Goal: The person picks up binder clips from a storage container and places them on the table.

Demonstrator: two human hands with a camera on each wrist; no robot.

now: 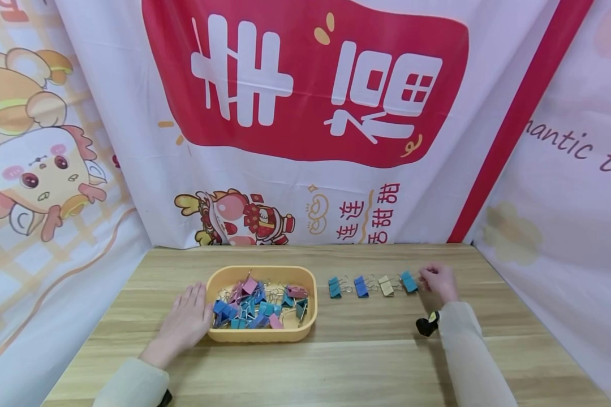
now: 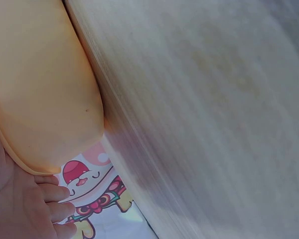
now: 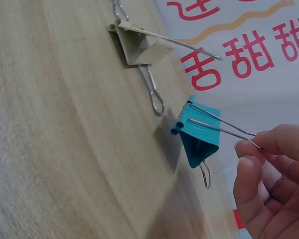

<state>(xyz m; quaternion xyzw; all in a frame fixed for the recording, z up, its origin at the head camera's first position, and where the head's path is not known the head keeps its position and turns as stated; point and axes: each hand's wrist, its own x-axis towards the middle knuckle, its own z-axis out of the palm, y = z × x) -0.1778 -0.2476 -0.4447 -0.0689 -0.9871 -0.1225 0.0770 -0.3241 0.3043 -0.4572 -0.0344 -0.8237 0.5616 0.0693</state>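
My right hand (image 1: 439, 281) pinches a wire handle of a teal binder clip (image 3: 202, 132) between thumb and forefinger, at the right end of a row of clips. Left of it in the row lie a cream binder clip (image 1: 386, 286), a blue binder clip (image 1: 361, 286) and another teal one (image 1: 334, 287). My left hand (image 1: 185, 316) lies with straight fingers against the left side of a yellow tray (image 1: 257, 336). Inside the tray is a heap of pink, blue and teal binder clips (image 1: 259, 305). The left wrist view shows the tray's outer wall beside the fingers.
The wooden table (image 1: 336, 370) carries the tray and the row of clips. Behind it hangs a white cloth (image 1: 417, 209) with red printing, and more printed cloth stands at both sides. A black wrist strap (image 1: 427, 324) sits at the right cuff.
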